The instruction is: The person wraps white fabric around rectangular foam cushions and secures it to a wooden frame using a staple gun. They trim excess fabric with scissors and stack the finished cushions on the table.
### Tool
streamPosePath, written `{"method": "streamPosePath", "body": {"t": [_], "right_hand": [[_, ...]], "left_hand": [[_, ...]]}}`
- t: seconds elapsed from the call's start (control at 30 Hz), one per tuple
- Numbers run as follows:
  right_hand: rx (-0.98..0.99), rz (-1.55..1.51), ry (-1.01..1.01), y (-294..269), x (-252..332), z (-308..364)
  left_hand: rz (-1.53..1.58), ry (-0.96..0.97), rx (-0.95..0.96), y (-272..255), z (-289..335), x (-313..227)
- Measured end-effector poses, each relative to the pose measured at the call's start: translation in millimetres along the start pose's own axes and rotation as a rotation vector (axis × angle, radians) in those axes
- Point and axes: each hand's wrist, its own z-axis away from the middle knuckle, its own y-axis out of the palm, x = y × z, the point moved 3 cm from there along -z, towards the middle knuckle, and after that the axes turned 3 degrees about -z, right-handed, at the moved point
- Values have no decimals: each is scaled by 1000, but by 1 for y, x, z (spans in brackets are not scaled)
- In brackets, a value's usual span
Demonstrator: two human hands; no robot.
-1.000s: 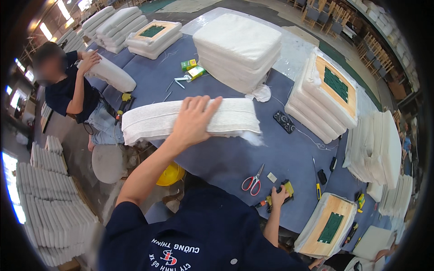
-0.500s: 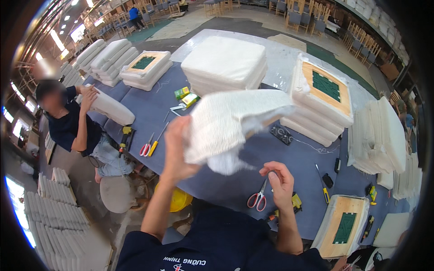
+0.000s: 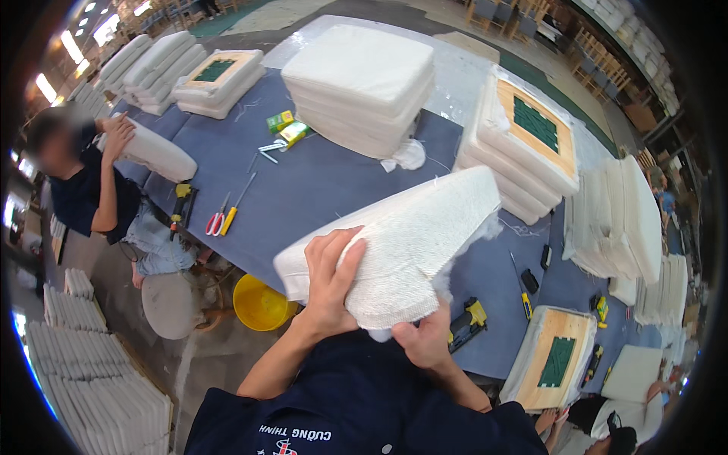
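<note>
A white fabric-covered seat cushion (image 3: pixel 417 227) is tilted up on its edge in front of me, at the near side of the table. Loose fabric and fluffy white wadding show along its right edge. My left hand (image 3: pixel 331 282) is closed round the cushion's near left part, fingers spread over the ribbed cover. At the lower corner, my right hand (image 3: pixel 427 339) pinches the cover's edge between thumb and fingers; some of those fingers are hidden. Just right of that hand lies a yellow-and-black staple gun (image 3: pixel 469 322).
The blue-grey table (image 3: pixel 250 220) carries stacked white cushions (image 3: pixel 356 91), more with wood-and-green undersides (image 3: pixel 523 144), red-handled scissors (image 3: pixel 216 220) and a screwdriver (image 3: pixel 525 292). A yellow bucket (image 3: pixel 262 303) stands on the floor. A co-worker (image 3: pixel 95 178) sits at left.
The cushion has come down and nearer to me, showing more of its ribbed cover. My right hand, apart from it before, now grips its corner. The nearby scissors are no longer visible.
</note>
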Motion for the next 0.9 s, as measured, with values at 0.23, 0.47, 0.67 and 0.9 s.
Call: {"method": "streamPosePath", "body": {"t": [0.23,0.47,0.67,0.9], "right_hand": [[-211,219,107,5,25,-21],[-155,-274,-143,0,-25,-28],[-152,-304,-60,-12,-22,-30],[-265,-160,-52,1,23,-33]], "left_hand": [[-69,74,-1,4,-35,-9],[-64,167,-181,18,-39,7],[-95,139,-163,19,-38,1],[-98,161,-14,21,-40,-8]]}}
